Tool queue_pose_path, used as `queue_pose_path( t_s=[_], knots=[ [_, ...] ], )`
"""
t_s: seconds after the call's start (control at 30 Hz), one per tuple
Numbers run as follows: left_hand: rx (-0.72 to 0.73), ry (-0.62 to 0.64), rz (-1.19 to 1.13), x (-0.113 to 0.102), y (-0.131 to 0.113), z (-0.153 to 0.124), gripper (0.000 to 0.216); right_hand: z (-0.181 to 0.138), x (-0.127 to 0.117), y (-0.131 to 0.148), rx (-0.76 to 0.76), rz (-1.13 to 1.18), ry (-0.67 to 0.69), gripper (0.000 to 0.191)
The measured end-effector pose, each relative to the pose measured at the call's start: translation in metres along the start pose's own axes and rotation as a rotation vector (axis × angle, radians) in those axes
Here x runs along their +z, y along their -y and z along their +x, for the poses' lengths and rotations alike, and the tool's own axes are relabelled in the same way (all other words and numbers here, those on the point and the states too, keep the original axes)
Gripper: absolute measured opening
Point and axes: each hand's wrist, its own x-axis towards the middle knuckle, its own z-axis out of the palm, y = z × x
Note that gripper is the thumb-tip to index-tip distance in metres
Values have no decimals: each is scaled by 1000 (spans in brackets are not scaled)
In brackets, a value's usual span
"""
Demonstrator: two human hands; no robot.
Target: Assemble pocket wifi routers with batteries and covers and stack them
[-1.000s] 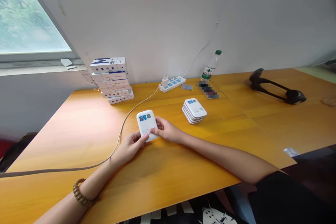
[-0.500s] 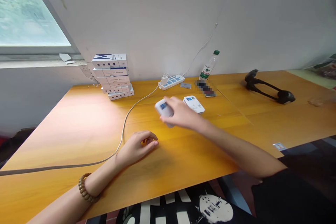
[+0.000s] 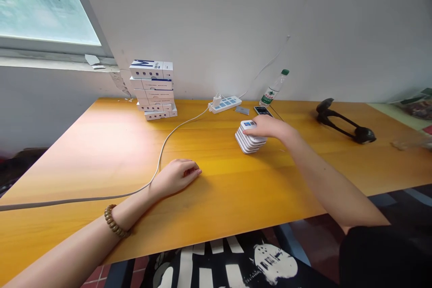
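Right of the middle of the table stands a neat stack of several flat, white, round-cornered devices [image 3: 249,145], with a blue picture and small print on top. My right hand [image 3: 263,127] grips the uppermost white device [image 3: 248,124] from above, thumb on the near side and its other fingers partly hidden behind. To the left, my left hand [image 3: 178,177] rests on the wooden table [image 3: 219,198]. Its fingers are loosely curled in against the thumb, with nothing in them. A brown bead bracelet [image 3: 114,222] circles that wrist.
White boxes [image 3: 153,92] are piled by the wall. A power strip [image 3: 224,104] with a plug, a grey card [image 3: 242,110], a phone [image 3: 262,111] and a green-capped bottle [image 3: 274,89] stand or lie behind. A cable [image 3: 161,148] crosses the table; a black headband-like object [image 3: 344,121] lies right.
My right hand has moved right, carrying a white device from mid-table onto the stack. My left hand has stayed nearly in place, its thumb closer to the fingers. The camera view has shifted slightly.
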Motion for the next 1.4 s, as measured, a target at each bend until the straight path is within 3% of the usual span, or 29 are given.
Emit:
queue_pose_path(
  t_s=[0.23,0.43,0.57,0.67,0.77,0.83,1.07,1.4],
  knots=[
    [-3,14,4,-1,0,0,32,-1,-2,-2,11,-24,21,49],
    [23,-14,-9,-1,1,0,31,2,0,-13,-41,89,-28,56],
    [38,-39,-35,-2,2,1,29,3,10,-28,3,588,5,55],
    [39,-35,-39,-2,3,2,29,4,23,-37,91,941,146,49],
    [34,-26,-40,-2,4,2,28,7,36,-42,129,1190,306,41],
    [34,-24,-40,-2,4,3,28,8,42,-41,145,1277,328,33],
    [-42,-53,-154,-1,2,5,32,18,39,-16,120,1234,353,25],
    [-353,-438,-803,-12,6,40,44,49,21,64,-303,1036,668,29]
  ],
)
